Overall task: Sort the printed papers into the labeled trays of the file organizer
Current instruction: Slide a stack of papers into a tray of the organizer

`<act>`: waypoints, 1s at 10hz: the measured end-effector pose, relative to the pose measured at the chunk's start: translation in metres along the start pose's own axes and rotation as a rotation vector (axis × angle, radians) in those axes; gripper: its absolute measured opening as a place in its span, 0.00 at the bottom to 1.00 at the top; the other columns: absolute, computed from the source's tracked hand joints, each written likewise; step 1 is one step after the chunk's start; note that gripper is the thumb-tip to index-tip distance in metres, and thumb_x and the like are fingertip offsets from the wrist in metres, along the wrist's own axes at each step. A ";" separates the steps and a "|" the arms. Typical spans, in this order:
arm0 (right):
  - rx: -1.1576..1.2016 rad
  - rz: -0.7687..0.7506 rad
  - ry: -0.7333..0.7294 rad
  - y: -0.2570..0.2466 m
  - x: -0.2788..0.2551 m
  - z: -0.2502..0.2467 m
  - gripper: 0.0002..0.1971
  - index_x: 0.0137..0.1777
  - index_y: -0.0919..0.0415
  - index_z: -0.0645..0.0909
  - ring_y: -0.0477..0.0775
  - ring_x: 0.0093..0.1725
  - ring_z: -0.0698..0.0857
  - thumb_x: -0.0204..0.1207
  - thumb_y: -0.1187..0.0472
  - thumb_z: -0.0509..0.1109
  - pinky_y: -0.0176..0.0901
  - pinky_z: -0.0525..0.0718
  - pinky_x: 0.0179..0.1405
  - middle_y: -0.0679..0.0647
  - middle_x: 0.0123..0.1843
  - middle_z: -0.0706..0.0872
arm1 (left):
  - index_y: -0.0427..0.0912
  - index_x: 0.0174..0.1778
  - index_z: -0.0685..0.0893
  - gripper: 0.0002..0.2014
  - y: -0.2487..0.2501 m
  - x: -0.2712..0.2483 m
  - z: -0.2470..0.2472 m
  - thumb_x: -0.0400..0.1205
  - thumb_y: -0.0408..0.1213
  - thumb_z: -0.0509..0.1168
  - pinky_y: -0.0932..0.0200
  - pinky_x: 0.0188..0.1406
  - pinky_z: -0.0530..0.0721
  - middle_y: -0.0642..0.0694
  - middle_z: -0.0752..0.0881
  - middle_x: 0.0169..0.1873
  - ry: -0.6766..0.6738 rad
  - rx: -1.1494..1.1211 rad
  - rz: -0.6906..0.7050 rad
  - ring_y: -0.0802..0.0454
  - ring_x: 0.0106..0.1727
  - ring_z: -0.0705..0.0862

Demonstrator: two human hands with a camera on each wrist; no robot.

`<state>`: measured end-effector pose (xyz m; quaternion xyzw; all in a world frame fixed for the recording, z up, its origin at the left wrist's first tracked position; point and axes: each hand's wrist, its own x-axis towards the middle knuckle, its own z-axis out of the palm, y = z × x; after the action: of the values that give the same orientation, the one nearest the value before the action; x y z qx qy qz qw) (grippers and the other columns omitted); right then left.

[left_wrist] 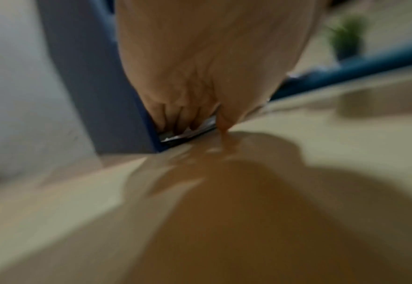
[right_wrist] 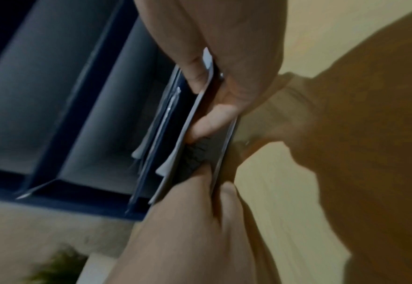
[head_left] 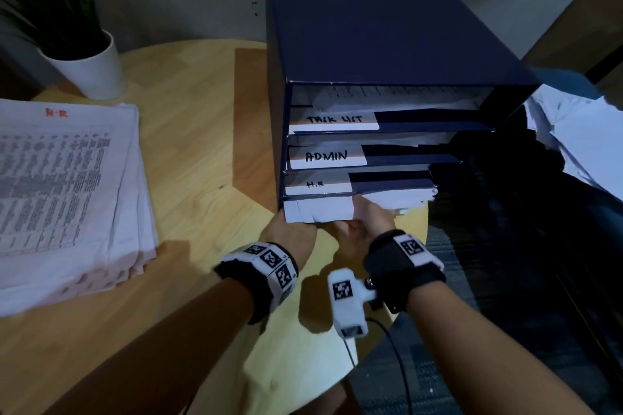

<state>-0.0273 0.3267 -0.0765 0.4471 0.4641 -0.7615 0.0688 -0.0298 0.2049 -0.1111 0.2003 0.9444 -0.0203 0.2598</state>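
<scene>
A navy file organizer (head_left: 371, 27) stands on the round wooden table (head_left: 188, 145), with trays labeled TASK LIST, ADMIN and H.R (head_left: 315, 184). A white bundle of printed papers (head_left: 317, 210) sticks out of the lowest slot, just below the H.R label. My left hand (head_left: 291, 232) grips the bundle's left front corner. My right hand (head_left: 369, 226) holds it from below further right. In the right wrist view, the right hand (right_wrist: 224, 38) pinches the sheets (right_wrist: 188, 124) at the slot mouth, with the left hand (right_wrist: 188, 221) beside it. The left wrist view shows the left hand (left_wrist: 200, 67) curled on paper edges (left_wrist: 188, 134).
A thick stack of printed papers (head_left: 67, 185), marked H.R in red, lies at the table's left. A potted plant (head_left: 91, 67) stands behind it. Loose white sheets (head_left: 580, 131) lie to the right of the organizer. The table edge runs close by my right wrist.
</scene>
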 end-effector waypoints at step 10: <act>-0.120 -0.019 0.064 0.001 0.009 0.004 0.09 0.50 0.66 0.73 0.59 0.27 0.81 0.83 0.59 0.57 0.42 0.83 0.21 0.64 0.31 0.82 | 0.32 0.54 0.82 0.09 -0.014 -0.012 -0.026 0.84 0.29 0.57 0.72 0.06 0.70 0.42 0.83 0.27 0.159 -1.402 -0.446 0.61 0.08 0.75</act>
<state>-0.0347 0.3259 -0.0832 0.4618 0.5151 -0.7183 0.0736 -0.0388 0.1915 -0.0837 -0.2086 0.7699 0.5500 0.2474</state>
